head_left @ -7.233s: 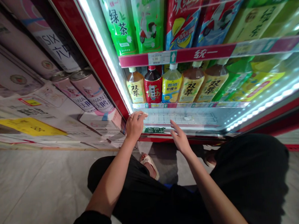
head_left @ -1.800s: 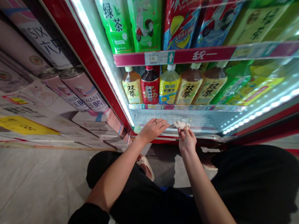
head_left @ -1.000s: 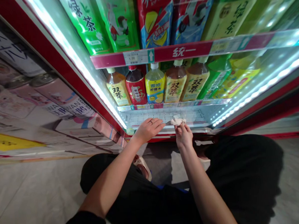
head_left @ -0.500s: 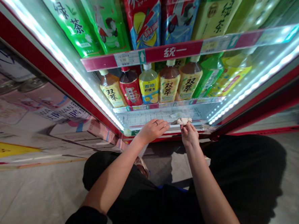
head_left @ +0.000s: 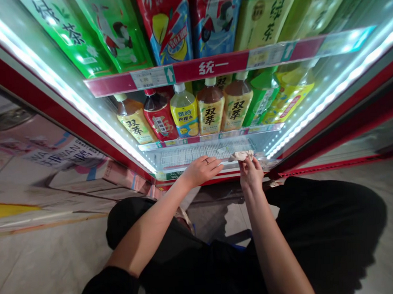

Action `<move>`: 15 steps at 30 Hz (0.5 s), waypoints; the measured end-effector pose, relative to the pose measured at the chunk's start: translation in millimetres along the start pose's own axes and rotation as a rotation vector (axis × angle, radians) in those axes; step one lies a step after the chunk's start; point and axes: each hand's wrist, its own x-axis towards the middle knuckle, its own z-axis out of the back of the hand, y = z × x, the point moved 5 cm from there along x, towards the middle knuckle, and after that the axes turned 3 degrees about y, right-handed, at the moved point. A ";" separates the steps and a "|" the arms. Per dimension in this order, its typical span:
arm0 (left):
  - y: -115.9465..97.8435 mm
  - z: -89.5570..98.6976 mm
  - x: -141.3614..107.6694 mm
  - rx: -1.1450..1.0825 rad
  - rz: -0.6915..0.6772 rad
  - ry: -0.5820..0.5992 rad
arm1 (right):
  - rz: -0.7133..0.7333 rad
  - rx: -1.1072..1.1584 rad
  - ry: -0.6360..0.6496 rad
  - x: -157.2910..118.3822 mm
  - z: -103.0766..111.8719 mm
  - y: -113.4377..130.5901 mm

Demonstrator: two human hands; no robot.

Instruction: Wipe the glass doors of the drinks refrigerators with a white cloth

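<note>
My right hand (head_left: 251,172) grips a crumpled whitish cloth or tissue (head_left: 242,156) between thumb and fingers, at the front of a lit drinks cooler. To its left, my left hand (head_left: 203,169), with a ring on one finger, reaches over the cooler's front edge; its fingers lie extended and nothing shows in them. A gap separates the two hands. Beyond them is the white wire rack (head_left: 197,153) at the cooler's bottom.
A row of bottles (head_left: 210,108) stands on the low shelf, with larger bottles (head_left: 169,29) above the red price strip (head_left: 211,67). Stacked pink cartons (head_left: 84,167) are at the left. My knees flank the cooler's front.
The view has shifted, so the shelves appear farther left. The cloth now sits slightly farther from my left hand, still in my right hand.
</note>
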 end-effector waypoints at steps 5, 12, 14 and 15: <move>-4.2 -3.6 -0.2 -0.015 -0.038 -0.054 | 0.101 0.020 -0.026 -2.5 -5.1 18.0; -2.3 -6.9 0.8 -0.043 -0.031 -0.037 | 0.119 -0.095 -0.073 -9.4 0.4 -0.5; -1.3 -7.8 0.5 -0.070 -0.017 -0.019 | 0.125 -0.084 -0.110 -2.1 8.0 1.1; -0.9 -8.2 0.1 -0.083 -0.013 -0.014 | 0.138 -0.083 -0.127 2.4 11.0 4.7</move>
